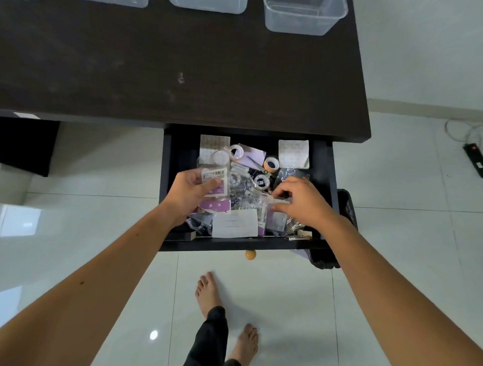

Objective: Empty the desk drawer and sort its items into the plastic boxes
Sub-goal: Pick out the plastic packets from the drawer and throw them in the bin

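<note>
The dark desk drawer [167, 188] stands pulled open, full of small packets, tape rolls [271, 164] and sticker sheets [293, 153]. My left hand [187, 194] grips a clear packet with a barcode label [215, 180] over the drawer's left half. My right hand [300, 201] reaches into the right half and pinches a clear plastic packet [274, 202] between thumb and fingers. A white card [234, 223] lies at the drawer's front. Three clear plastic boxes stand at the desk's far edge: right [304, 18], middle [209, 6] and left [122, 2].
The dark desk top [183, 65] spreads between drawer and boxes. A black mesh bin [347, 209] stands on the floor right of the drawer. A power strip [474, 159] and cables lie far right. My bare feet [209, 290] are on white tiles below the drawer knob [250, 255].
</note>
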